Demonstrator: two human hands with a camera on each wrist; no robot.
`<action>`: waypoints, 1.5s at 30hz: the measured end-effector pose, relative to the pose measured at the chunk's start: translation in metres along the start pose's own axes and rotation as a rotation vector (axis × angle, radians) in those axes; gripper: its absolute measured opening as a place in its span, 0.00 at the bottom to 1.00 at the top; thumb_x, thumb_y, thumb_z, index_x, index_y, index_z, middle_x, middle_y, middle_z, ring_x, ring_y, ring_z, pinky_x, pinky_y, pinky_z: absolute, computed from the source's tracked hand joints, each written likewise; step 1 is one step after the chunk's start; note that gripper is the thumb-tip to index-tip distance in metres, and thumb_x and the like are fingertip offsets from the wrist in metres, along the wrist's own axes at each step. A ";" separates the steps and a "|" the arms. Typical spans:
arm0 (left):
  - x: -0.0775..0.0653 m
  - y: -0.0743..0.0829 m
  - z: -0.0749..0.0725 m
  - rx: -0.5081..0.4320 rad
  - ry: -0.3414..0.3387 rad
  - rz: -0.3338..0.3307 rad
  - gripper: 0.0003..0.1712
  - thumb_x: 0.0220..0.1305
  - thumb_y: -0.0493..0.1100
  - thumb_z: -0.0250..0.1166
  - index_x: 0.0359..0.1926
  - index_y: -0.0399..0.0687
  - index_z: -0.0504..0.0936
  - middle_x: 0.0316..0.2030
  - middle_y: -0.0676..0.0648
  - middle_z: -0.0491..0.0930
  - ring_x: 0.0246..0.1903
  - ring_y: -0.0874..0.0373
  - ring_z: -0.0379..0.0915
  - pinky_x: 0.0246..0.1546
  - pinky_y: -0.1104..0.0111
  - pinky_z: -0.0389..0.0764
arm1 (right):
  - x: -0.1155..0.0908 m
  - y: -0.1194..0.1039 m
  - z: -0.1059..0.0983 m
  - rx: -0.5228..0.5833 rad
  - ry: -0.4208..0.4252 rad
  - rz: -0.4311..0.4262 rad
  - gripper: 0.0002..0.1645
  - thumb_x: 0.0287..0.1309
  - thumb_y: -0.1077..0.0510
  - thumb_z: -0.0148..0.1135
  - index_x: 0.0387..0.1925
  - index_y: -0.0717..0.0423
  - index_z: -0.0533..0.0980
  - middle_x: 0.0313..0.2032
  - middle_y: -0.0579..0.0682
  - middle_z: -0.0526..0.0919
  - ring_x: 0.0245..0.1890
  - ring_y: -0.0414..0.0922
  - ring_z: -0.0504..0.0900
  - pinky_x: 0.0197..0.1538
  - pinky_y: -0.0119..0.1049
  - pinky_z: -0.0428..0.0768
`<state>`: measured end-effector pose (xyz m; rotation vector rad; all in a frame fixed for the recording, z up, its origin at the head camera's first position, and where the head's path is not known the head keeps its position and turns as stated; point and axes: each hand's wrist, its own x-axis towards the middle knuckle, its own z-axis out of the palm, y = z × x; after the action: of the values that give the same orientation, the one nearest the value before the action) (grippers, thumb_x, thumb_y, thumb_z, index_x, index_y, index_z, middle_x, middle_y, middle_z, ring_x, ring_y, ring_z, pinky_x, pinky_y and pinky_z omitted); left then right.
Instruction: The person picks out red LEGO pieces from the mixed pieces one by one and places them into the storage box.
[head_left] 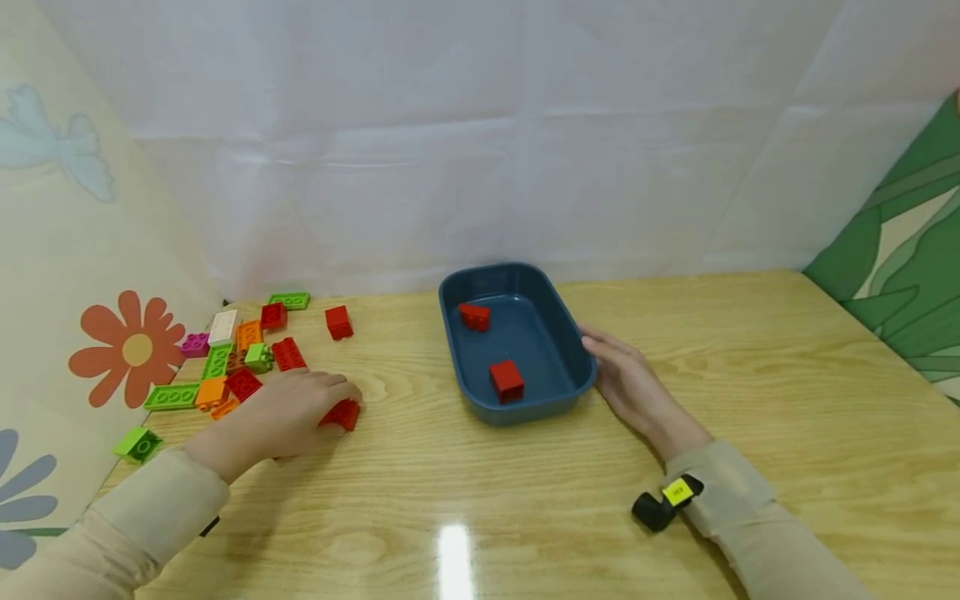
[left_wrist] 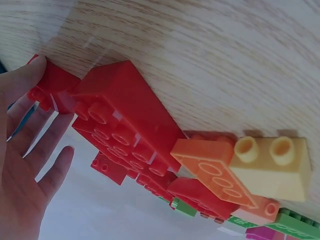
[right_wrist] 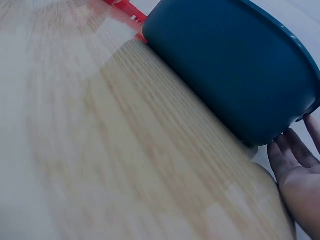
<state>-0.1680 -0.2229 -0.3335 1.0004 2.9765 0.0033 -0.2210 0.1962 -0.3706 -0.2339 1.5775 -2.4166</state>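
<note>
My left hand point(head_left: 281, 414) pinches a red toy brick point(head_left: 343, 414) between thumb and fingers, close over the table. In the left wrist view, the held brick has a slanted face and studs, and a larger red studded brick point(left_wrist: 142, 100) stands right beside it. Two red bricks, one near the far end point(head_left: 474, 316) and one near the front point(head_left: 507, 381), lie inside a blue plastic bin point(head_left: 525, 412). At the bin's right side rests my right hand point(head_left: 630, 387), its extended fingertips against the outer wall, as the right wrist view also shows.
Loose red, orange, green, white and pink bricks cluster at the table's left, among them a green plate point(head_left: 172, 397). A lone red brick point(head_left: 339, 322) lies behind my left hand. White cloth point(head_left: 480, 167) hangs along the back; painted panels border both sides.
</note>
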 end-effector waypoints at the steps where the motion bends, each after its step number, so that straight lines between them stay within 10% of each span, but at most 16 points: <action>1: 0.001 0.000 0.000 -0.003 -0.002 0.008 0.21 0.50 0.47 0.70 0.47 0.51 0.80 0.45 0.49 0.84 0.46 0.51 0.78 0.48 0.52 0.81 | 0.000 0.000 0.000 -0.003 -0.001 -0.001 0.16 0.68 0.62 0.46 0.46 0.46 0.78 0.44 0.37 0.85 0.47 0.35 0.78 0.48 0.23 0.79; 32: 0.056 0.029 -0.032 0.120 0.109 0.170 0.22 0.50 0.49 0.70 0.47 0.48 0.81 0.43 0.48 0.85 0.42 0.52 0.80 0.48 0.54 0.81 | 0.001 -0.001 0.000 -0.020 0.009 0.008 0.17 0.68 0.62 0.46 0.47 0.44 0.78 0.45 0.36 0.85 0.48 0.34 0.78 0.47 0.23 0.80; 45: 0.084 0.041 -0.047 0.124 0.231 0.098 0.23 0.52 0.50 0.69 0.50 0.49 0.80 0.42 0.48 0.84 0.40 0.53 0.79 0.46 0.55 0.82 | 0.001 -0.001 -0.001 -0.012 0.004 0.003 0.17 0.68 0.62 0.46 0.46 0.44 0.79 0.44 0.36 0.86 0.47 0.35 0.79 0.47 0.23 0.80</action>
<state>-0.2109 -0.1397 -0.2868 1.2401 3.1637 -0.0719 -0.2218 0.1970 -0.3698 -0.2287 1.5941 -2.4074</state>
